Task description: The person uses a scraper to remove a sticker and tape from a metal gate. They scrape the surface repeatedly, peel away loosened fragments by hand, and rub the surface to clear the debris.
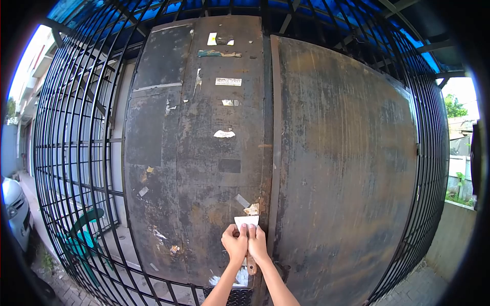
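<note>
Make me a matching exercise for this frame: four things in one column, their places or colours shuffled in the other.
1. Scraper
2. Chair
3. Car
4. Roof sheeting

A. At the picture's far left edge
B. Blue, overhead
C. Held by the left hand and right hand
D. Green

Pairs: 1-C, 2-D, 3-A, 4-B

A: ok op, how many of each have you got?
B: you've got one left hand (234, 245) plus one right hand (257, 245), one scraper (246, 220), one left panel (204, 153), one right panel (347, 153), one green chair (86, 244), one car (15, 204) lol
</note>
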### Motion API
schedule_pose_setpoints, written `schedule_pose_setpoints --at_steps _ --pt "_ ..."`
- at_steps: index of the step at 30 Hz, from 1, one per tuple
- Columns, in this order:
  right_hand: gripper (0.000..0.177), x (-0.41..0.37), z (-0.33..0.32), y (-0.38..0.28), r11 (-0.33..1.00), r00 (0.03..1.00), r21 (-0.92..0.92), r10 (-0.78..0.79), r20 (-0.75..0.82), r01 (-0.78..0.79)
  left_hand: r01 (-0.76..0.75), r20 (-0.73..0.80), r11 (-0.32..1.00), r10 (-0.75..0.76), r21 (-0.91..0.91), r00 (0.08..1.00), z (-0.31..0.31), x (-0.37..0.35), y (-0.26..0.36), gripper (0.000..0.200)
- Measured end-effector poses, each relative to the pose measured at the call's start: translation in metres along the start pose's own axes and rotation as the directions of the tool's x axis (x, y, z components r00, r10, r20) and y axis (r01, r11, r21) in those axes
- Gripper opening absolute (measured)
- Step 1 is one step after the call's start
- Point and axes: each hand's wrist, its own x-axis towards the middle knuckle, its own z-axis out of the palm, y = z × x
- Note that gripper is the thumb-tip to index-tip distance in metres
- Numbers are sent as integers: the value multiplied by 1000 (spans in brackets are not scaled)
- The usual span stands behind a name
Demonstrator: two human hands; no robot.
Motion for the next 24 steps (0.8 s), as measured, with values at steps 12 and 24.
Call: schedule_pose_setpoints --at_steps 12,24 --pt "36 3 9 -6 995 1000 100 24 -7 -24 -53 43 990 59 -127 997 -5 14 17 27" --pt "24 -66 -28 -17 915 925 240 252 283 -323 26 1 861 -29 -508 1000 -16 3 -18 19"
